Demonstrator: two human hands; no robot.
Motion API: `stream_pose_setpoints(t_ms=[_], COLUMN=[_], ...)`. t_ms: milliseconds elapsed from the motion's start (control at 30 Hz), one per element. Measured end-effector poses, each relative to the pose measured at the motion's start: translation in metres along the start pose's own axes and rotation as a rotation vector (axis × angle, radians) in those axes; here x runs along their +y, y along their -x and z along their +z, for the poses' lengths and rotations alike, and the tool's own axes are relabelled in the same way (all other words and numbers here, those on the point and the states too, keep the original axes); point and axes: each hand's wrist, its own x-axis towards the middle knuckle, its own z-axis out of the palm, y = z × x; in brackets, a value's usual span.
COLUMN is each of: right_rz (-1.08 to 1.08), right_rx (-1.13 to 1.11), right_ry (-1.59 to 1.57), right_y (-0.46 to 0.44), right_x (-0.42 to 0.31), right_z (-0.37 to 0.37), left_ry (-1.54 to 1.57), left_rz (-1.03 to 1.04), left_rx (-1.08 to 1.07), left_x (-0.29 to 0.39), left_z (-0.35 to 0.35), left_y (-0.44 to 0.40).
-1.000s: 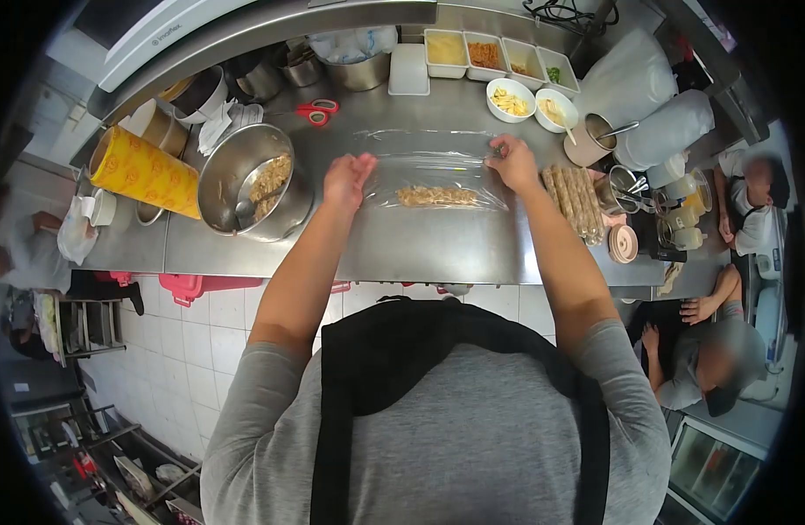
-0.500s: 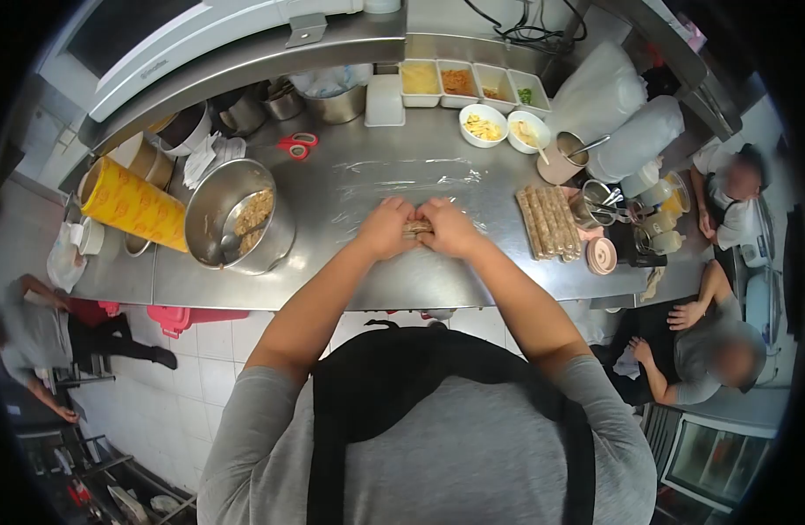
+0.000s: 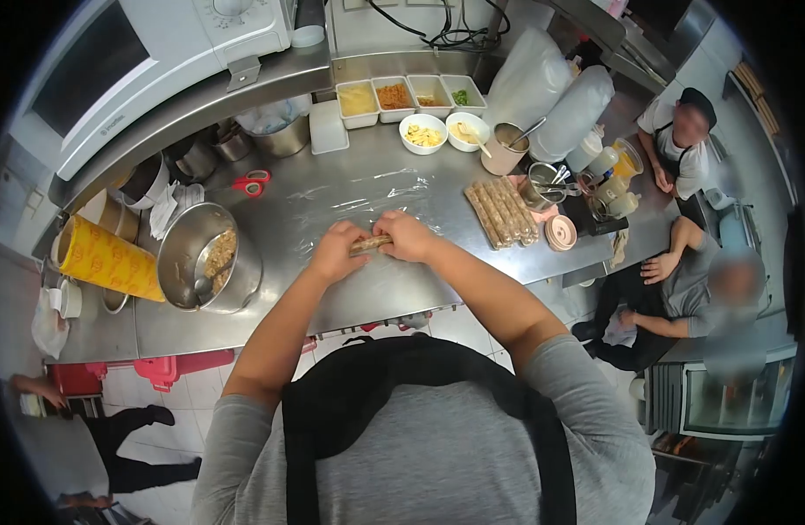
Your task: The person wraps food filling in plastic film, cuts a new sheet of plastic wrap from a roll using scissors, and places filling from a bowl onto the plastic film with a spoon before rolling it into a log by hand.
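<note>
My left hand (image 3: 337, 251) and my right hand (image 3: 405, 236) are close together on the steel counter, fingers curled round the two ends of a wrapped roll of chopped filling (image 3: 370, 245). A short middle stretch of the roll shows between them. Beyond my hands, a sheet of clear plastic film (image 3: 367, 194) lies flat and wrinkled on the metal. Several finished wrapped rolls (image 3: 500, 214) lie side by side to the right. On the left, a large steel pot (image 3: 249, 278) holds more of the filling and a spoon.
Red scissors (image 3: 253, 183), a yellow patterned roll (image 3: 113, 262), white bowls (image 3: 421, 134) and trays of ingredients (image 3: 358, 103) surround the work spot. A pink lidded cup (image 3: 505, 150) and bottles stand at the right. Two people are at the right, another at the lower left.
Both hands came together from the film's sides onto the filling, which is now a narrow roll in the film. The camera view has turned and shifted, and the person at left has moved.
</note>
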Motion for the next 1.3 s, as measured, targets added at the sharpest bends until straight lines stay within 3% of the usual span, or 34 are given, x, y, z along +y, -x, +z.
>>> stream_pose_setpoints(t_ms=[167, 233, 400, 433, 633, 667, 767, 833, 867, 933, 1033, 1233, 1300], right_rz=[0.026, -0.002, 0.09, 0.023, 0.118, 0.111, -0.004, -0.188, -0.178, -0.159, -0.351, -0.216, -0.254], right_rx=[0.081, 0.043, 0.076, 0.052, 0.031, 0.004, 0.006, 0.138, 0.133, 0.121, 0.313, 0.239, 0.336], right_ry=[0.055, 0.049, 0.089, 0.022, -0.205, -0.183, -0.054, 0.101, 0.099, 0.1, 0.169, 0.135, 0.197], right_y=[0.0, -0.008, -0.002, -0.001, 0.042, 0.042, 0.038, 0.031, 0.03, 0.027, 0.034, 0.008, 0.007], right_x=[-0.009, 0.0, -0.013, -0.006, 0.041, 0.041, 0.032, 0.015, 0.019, 0.027, 0.009, 0.025, 0.011], right_z=[0.01, 0.002, 0.018, 0.012, -0.02, -0.022, -0.031, -0.032, -0.025, -0.01, -0.002, 0.012, 0.001], left_ry=[-0.025, 0.043, -0.012, -0.014, 0.144, 0.143, -0.188, -0.146, -0.125, -0.109, -0.092, -0.255, -0.23], left_rz=[0.002, 0.001, -0.03, -0.03, -0.183, -0.214, -0.023, 0.021, 0.044, -0.061, -0.122, -0.013, 0.009], left_rx=[0.106, -0.021, 0.017, 0.035, -0.028, -0.066, -0.055, 0.05, 0.099, 0.054, 0.106, 0.301, 0.29], left_x=[-0.008, -0.023, -0.006, -0.007, -0.023, -0.02, -0.003, 0.012, 0.016, 0.007, -0.003, 0.012, 0.006], left_z=[0.002, -0.005, -0.001, 0.0, -0.031, -0.035, -0.041, -0.027, -0.021, -0.007, 0.001, -0.003, 0.001], left_y=[0.018, 0.012, 0.005, 0.007, 0.032, 0.032, 0.019, 0.012, 0.011, 0.014, 0.012, 0.006, 0.006])
